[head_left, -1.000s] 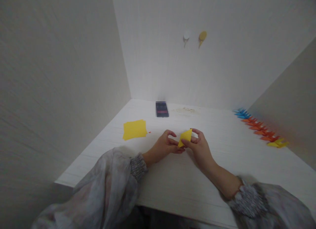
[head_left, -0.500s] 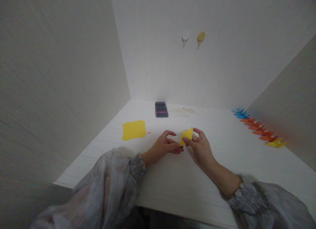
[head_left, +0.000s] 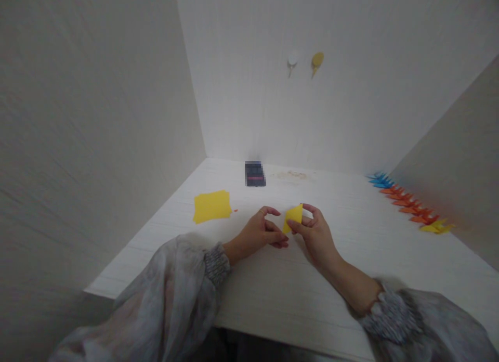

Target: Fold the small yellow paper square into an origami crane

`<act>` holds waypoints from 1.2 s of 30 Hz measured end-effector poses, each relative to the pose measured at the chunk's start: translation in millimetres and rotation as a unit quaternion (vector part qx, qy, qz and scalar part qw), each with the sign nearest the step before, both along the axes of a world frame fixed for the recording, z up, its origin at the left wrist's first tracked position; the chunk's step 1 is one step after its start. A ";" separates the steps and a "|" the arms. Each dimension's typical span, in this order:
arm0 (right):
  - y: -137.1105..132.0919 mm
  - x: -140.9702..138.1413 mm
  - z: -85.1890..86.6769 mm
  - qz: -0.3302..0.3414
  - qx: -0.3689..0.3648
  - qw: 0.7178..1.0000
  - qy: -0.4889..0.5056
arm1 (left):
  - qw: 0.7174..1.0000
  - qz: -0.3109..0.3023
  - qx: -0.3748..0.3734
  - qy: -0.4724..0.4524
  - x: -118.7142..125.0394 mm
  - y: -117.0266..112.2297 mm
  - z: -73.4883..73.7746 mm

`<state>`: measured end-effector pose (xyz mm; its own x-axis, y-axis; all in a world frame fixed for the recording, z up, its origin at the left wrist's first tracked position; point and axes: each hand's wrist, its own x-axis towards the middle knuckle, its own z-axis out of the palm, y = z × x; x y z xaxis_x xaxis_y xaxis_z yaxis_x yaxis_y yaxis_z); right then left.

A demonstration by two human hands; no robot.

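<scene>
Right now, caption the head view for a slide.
Right hand pinches a folded yellow paper, left hand at its lower corner, above a white table.

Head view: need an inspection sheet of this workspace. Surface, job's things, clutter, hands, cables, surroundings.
Surface: white table, faint brownish stain near the back wall.
Job's things: folded yellow paper, held between the hands.
Clutter: yellow sheets flat at left; orange scrap beside them; dark blurred object at the back; row along the right wall of blue pieces, orange pieces, yellow pieces.
Hands: right hand pinches the paper; left hand curled at its lower corner, contact unclear.
Cables: nothing seen.
Surroundings: left wall close by; white hook and yellow hook on the back wall.
</scene>
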<state>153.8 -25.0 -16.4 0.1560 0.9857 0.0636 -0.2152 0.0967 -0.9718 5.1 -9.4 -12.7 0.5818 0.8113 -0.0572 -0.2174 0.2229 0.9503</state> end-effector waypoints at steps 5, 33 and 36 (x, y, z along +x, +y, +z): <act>0.8 1.9 0.8 0.013 0.014 1.000 -0.004 | 1.000 0.012 0.012 0.009 -0.7 2.5 -1.8; 7.0 4.6 -13.5 0.120 0.032 0.990 -0.063 | 0.989 0.134 0.061 0.022 0.3 12.3 -4.9; 7.6 5.0 -14.8 0.113 0.024 0.991 -0.066 | 0.990 0.130 0.051 0.030 0.4 12.1 -3.9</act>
<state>158.8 -17.4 -31.2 -0.0805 0.9900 0.1162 -0.1081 0.1072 -0.9883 5.5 2.7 -16.6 0.3497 0.9368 0.0043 -0.1977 0.0693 0.9778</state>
